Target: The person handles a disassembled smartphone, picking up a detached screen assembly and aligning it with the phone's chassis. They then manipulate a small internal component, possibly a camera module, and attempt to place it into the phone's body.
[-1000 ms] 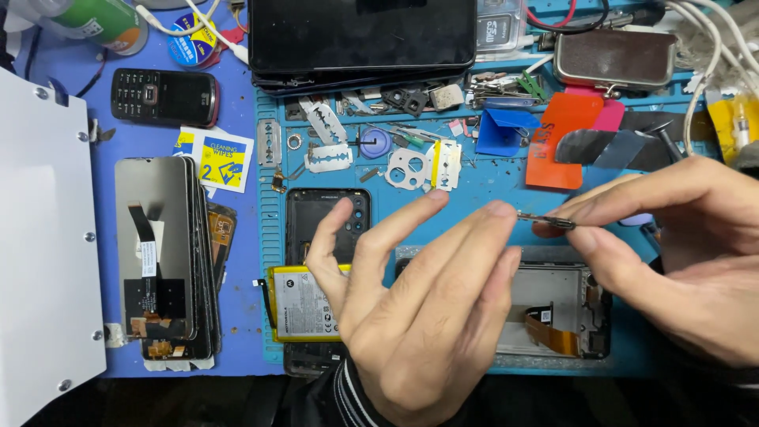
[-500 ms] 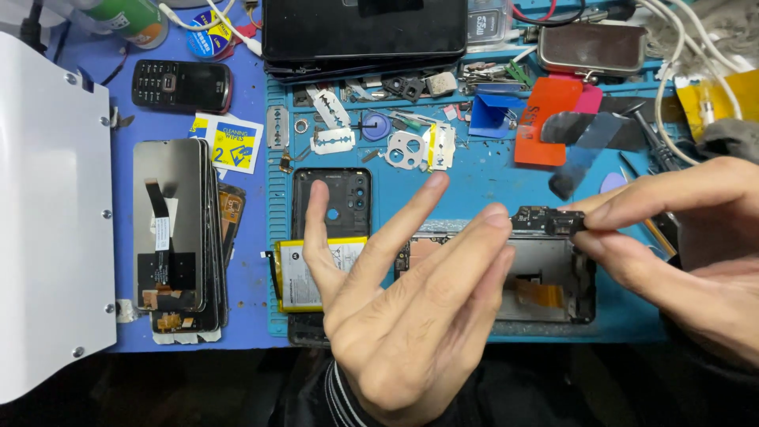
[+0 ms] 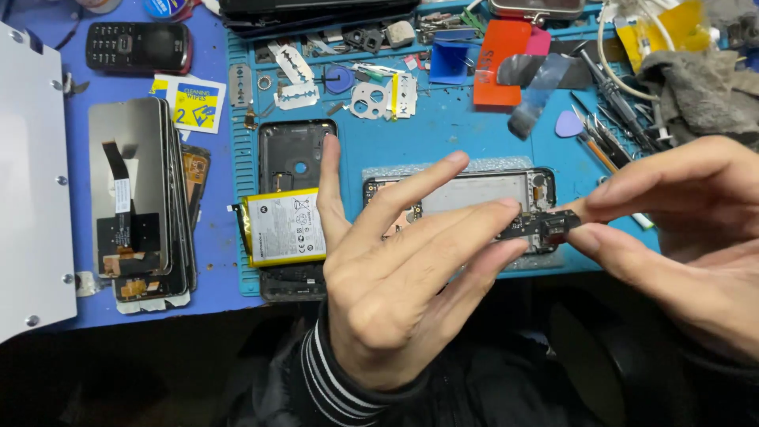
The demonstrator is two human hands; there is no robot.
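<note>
Held a small dark circuit board (image 3: 538, 227) pinched at its right end between thumb and forefinger of the right hand (image 3: 688, 237), fingers clenched on it. Kept it level in the air just above the lower right corner of the phone frame (image 3: 474, 190), clear of the frame itself. Met its left end with the middle fingertip of the left hand (image 3: 395, 292). Left that hand released, grasping nothing: palm up, fingers stretched long and spread, thumb pointing up and well apart from the rest, striped cuff at the wrist. Covered the lower left part of the phone frame with those fingers.

Lay just left of the phone frame: a yellow-edged white battery (image 3: 285, 228), resting across a black back cover (image 3: 292, 154). Farther left of the frame, a stack of screens (image 3: 130, 198) face down with ribbon cables showing, and beyond it a grey metal plate (image 3: 28, 198). Above the frame, on the blue mat (image 3: 443, 134), loose razor blades (image 3: 294, 67) and an orange card (image 3: 502, 59). Up and to the right of the frame, a violet pick (image 3: 568, 124) and a grey cloth (image 3: 696, 87). Far up and left, a black keypad phone (image 3: 138, 47).
</note>
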